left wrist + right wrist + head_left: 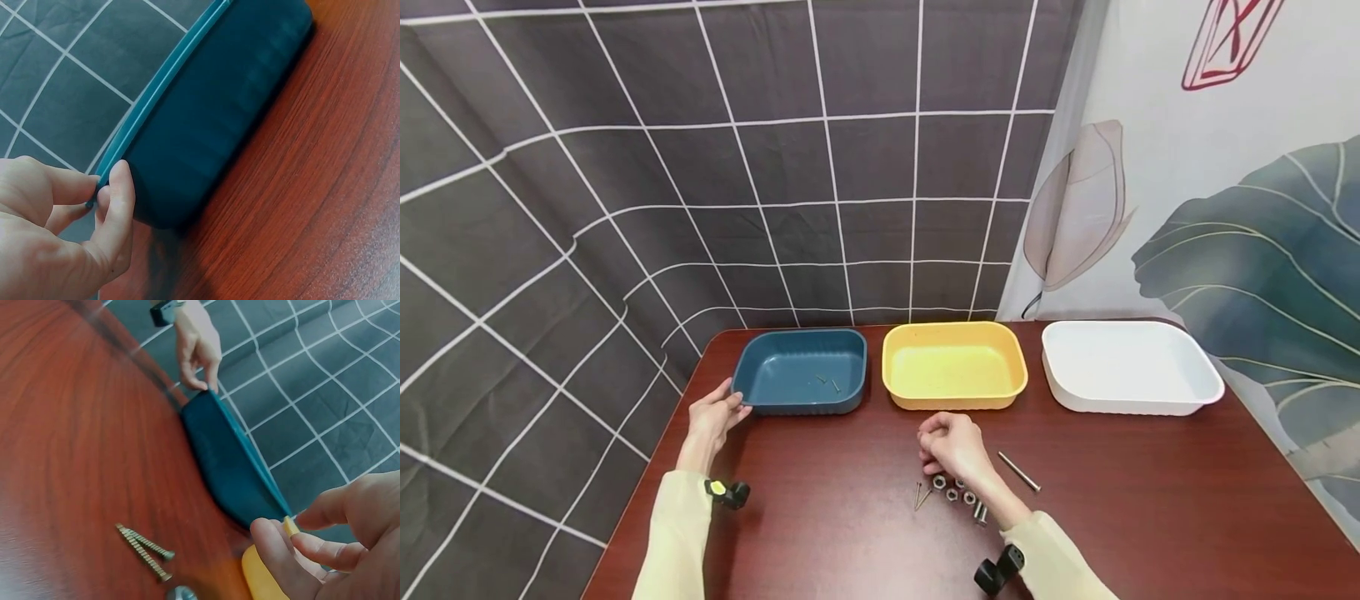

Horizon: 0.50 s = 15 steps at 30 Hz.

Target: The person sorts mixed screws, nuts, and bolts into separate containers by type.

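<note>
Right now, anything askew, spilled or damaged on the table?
Nothing looks damaged or tipped. Mild oddity: one long bolt lies by itself, right of the right hand, apart from the clustered nuts.

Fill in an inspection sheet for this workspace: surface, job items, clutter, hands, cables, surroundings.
Surface: glossy reddish-brown wood-grain table.
Job items: blue rounded-rectangular tray with two small, thin metal screws inside; yellow rounded-rectangular tray; white rounded-rectangular tray; loose silver hex nuts, silver metal bolts and two brass-toned threaded screws on the table.
Clutter: nothing seen besides these.
Hands: left hand pinches the blue tray's rim; right hand bends its fingers near the nuts, any hold unclear.
Cables: thin black cord-like strand behind the table.
Surroundings: dark grey white-gridded cloth; white leaf-printed curtain.
</note>
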Each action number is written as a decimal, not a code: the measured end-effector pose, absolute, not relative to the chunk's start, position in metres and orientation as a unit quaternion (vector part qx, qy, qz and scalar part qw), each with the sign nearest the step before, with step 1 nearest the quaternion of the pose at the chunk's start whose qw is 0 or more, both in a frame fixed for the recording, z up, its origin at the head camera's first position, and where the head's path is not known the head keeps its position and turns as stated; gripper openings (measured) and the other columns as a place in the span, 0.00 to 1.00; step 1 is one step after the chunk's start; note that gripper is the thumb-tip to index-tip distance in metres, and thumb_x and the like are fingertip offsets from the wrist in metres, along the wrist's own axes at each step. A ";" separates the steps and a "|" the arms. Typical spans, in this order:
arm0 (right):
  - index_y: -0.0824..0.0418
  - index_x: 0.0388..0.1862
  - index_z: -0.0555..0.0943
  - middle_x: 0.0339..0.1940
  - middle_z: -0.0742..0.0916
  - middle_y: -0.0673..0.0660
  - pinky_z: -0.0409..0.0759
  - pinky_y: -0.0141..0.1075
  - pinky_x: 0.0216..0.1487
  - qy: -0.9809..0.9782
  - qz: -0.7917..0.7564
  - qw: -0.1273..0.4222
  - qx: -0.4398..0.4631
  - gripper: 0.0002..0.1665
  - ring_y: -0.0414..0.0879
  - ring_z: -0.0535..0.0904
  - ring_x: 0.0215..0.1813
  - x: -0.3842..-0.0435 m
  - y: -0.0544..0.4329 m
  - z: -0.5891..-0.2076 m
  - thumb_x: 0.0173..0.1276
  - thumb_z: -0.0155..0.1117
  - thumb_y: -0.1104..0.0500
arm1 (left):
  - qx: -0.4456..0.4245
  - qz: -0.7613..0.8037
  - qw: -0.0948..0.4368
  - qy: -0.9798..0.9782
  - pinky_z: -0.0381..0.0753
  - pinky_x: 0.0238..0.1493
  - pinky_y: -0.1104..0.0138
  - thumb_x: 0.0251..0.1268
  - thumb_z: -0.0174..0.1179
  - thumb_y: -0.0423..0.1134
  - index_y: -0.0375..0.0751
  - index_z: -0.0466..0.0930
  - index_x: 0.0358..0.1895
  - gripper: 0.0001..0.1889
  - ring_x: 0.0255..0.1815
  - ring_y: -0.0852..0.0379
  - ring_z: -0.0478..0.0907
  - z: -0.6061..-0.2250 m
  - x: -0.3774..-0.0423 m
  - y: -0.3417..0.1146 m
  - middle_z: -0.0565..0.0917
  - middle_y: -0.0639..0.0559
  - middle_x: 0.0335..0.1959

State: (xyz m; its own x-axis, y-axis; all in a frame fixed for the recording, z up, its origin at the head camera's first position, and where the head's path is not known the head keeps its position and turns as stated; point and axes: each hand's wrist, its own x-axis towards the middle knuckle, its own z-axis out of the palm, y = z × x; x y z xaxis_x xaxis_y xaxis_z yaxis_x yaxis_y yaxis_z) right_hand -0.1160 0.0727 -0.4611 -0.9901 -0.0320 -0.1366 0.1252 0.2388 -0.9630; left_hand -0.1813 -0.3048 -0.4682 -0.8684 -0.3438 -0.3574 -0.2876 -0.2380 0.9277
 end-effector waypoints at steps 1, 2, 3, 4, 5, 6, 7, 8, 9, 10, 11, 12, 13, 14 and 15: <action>0.70 0.34 0.81 0.20 0.85 0.60 0.89 0.44 0.21 0.788 -0.611 0.063 0.031 0.03 0.52 0.84 0.20 -0.113 0.074 -0.463 0.62 0.61 0.72 | 0.256 -0.744 0.018 -0.617 0.88 0.40 0.72 0.72 0.52 0.22 0.37 0.60 0.76 0.31 0.23 0.65 0.77 -0.468 -0.181 -0.305 0.75 0.50 0.34; 0.70 0.34 0.81 0.20 0.85 0.60 0.89 0.44 0.21 0.792 -0.606 0.063 0.032 0.04 0.52 0.84 0.20 -0.111 0.075 -0.464 0.61 0.61 0.72 | 0.256 -0.744 0.018 -0.617 0.88 0.40 0.72 0.72 0.52 0.22 0.37 0.60 0.76 0.31 0.23 0.65 0.77 -0.468 -0.181 -0.305 0.75 0.50 0.34; 0.69 0.34 0.81 0.19 0.85 0.59 0.89 0.44 0.21 0.796 -0.602 0.063 0.033 0.04 0.52 0.83 0.19 -0.108 0.076 -0.466 0.61 0.61 0.72 | 0.256 -0.744 0.018 -0.617 0.88 0.40 0.72 0.72 0.52 0.22 0.37 0.60 0.76 0.31 0.23 0.65 0.77 -0.468 -0.182 -0.305 0.75 0.50 0.34; 0.69 0.34 0.81 0.19 0.85 0.59 0.88 0.44 0.20 0.799 -0.597 0.064 0.035 0.04 0.52 0.83 0.18 -0.106 0.077 -0.467 0.61 0.61 0.71 | 0.256 -0.744 0.018 -0.617 0.88 0.40 0.72 0.72 0.52 0.22 0.37 0.60 0.76 0.31 0.23 0.65 0.77 -0.468 -0.182 -0.305 0.75 0.50 0.34; 0.69 0.35 0.81 0.19 0.84 0.59 0.88 0.44 0.20 0.803 -0.591 0.066 0.035 0.04 0.51 0.83 0.18 -0.103 0.078 -0.469 0.61 0.61 0.71 | 0.256 -0.744 0.018 -0.617 0.88 0.40 0.71 0.72 0.52 0.22 0.37 0.59 0.76 0.31 0.23 0.65 0.77 -0.468 -0.182 -0.305 0.74 0.51 0.33; 0.68 0.35 0.81 0.19 0.84 0.58 0.88 0.44 0.20 0.807 -0.586 0.066 0.035 0.05 0.50 0.83 0.17 -0.101 0.079 -0.470 0.60 0.61 0.71 | 0.256 -0.744 0.018 -0.617 0.88 0.40 0.71 0.72 0.52 0.22 0.37 0.60 0.76 0.31 0.23 0.65 0.77 -0.467 -0.182 -0.305 0.74 0.51 0.33; 0.68 0.35 0.81 0.19 0.84 0.58 0.88 0.44 0.19 0.811 -0.581 0.066 0.033 0.05 0.50 0.83 0.17 -0.099 0.079 -0.471 0.60 0.61 0.71 | 0.256 -0.743 0.019 -0.617 0.88 0.40 0.71 0.72 0.52 0.22 0.37 0.60 0.76 0.31 0.24 0.65 0.77 -0.467 -0.182 -0.306 0.74 0.51 0.32; 0.68 0.35 0.81 0.19 0.84 0.58 0.88 0.43 0.19 0.817 -0.573 0.065 0.030 0.05 0.50 0.82 0.16 -0.096 0.080 -0.472 0.60 0.61 0.71 | 0.257 -0.743 0.019 -0.618 0.88 0.40 0.71 0.72 0.52 0.22 0.37 0.60 0.76 0.31 0.24 0.65 0.77 -0.467 -0.182 -0.306 0.74 0.51 0.32; 0.67 0.35 0.81 0.19 0.84 0.57 0.87 0.42 0.18 0.823 -0.564 0.065 0.028 0.05 0.49 0.82 0.16 -0.094 0.080 -0.473 0.60 0.61 0.70 | 0.257 -0.743 0.019 -0.618 0.88 0.40 0.71 0.72 0.52 0.22 0.37 0.60 0.76 0.31 0.24 0.65 0.77 -0.467 -0.182 -0.306 0.74 0.51 0.32; 0.67 0.35 0.81 0.19 0.85 0.56 0.87 0.41 0.18 0.829 -0.554 0.063 0.025 0.04 0.48 0.82 0.15 -0.092 0.081 -0.474 0.60 0.62 0.70 | 0.257 -0.742 0.019 -0.619 0.88 0.40 0.71 0.72 0.52 0.22 0.37 0.60 0.76 0.31 0.24 0.65 0.77 -0.467 -0.182 -0.306 0.74 0.51 0.32; 0.67 0.35 0.81 0.19 0.85 0.55 0.87 0.40 0.17 0.835 -0.547 0.061 0.020 0.04 0.48 0.82 0.15 -0.090 0.081 -0.474 0.60 0.62 0.69 | 0.257 -0.742 0.019 -0.619 0.88 0.40 0.71 0.72 0.52 0.22 0.37 0.60 0.76 0.31 0.24 0.65 0.77 -0.467 -0.182 -0.306 0.74 0.51 0.32; 0.67 0.35 0.81 0.19 0.85 0.55 0.86 0.39 0.17 0.838 -0.542 0.060 0.017 0.04 0.48 0.82 0.15 -0.089 0.082 -0.475 0.60 0.63 0.69 | 0.258 -0.742 0.019 -0.619 0.88 0.40 0.71 0.72 0.52 0.22 0.37 0.60 0.76 0.31 0.24 0.65 0.77 -0.467 -0.182 -0.306 0.74 0.51 0.32; 0.67 0.35 0.80 0.19 0.85 0.54 0.86 0.38 0.16 0.841 -0.537 0.060 0.014 0.03 0.47 0.82 0.15 -0.087 0.082 -0.476 0.60 0.64 0.69 | 0.258 -0.742 0.019 -0.618 0.88 0.40 0.71 0.72 0.52 0.22 0.37 0.60 0.76 0.31 0.24 0.65 0.77 -0.467 -0.181 -0.306 0.74 0.51 0.32; 0.67 0.34 0.80 0.19 0.85 0.54 0.85 0.37 0.16 0.844 -0.533 0.059 0.011 0.03 0.47 0.82 0.15 -0.086 0.082 -0.476 0.60 0.64 0.69 | 0.258 -0.742 0.019 -0.618 0.88 0.40 0.71 0.72 0.52 0.22 0.37 0.60 0.76 0.31 0.24 0.65 0.77 -0.467 -0.181 -0.305 0.74 0.51 0.32; 0.67 0.34 0.80 0.19 0.84 0.54 0.85 0.37 0.15 0.844 -0.533 0.057 0.007 0.03 0.47 0.81 0.14 -0.085 0.083 -0.477 0.61 0.64 0.69 | 0.259 -0.743 0.018 -0.617 0.88 0.40 0.71 0.72 0.52 0.22 0.37 0.60 0.76 0.31 0.24 0.65 0.77 -0.467 -0.181 -0.305 0.74 0.51 0.32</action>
